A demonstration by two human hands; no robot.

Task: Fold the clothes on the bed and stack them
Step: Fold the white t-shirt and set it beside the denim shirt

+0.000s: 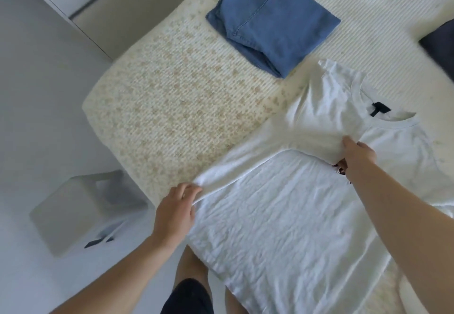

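A crumpled white cotton T-shirt (282, 215) lies on the cream textured bed (159, 97); the left hand (175, 211) pinches its side fold, the right hand (357, 154) its shoulder. A folded blue denim garment (270, 21) sits at 12 o'clock

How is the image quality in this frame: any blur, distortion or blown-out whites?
Head view: soft, even daylight, with only faint shadows. Wide-angle bending curves the bed edge. Overall slightly soft; the right hand shows motion blur. The white shirt nearly merges with the bedcover, though its wrinkles are readable.
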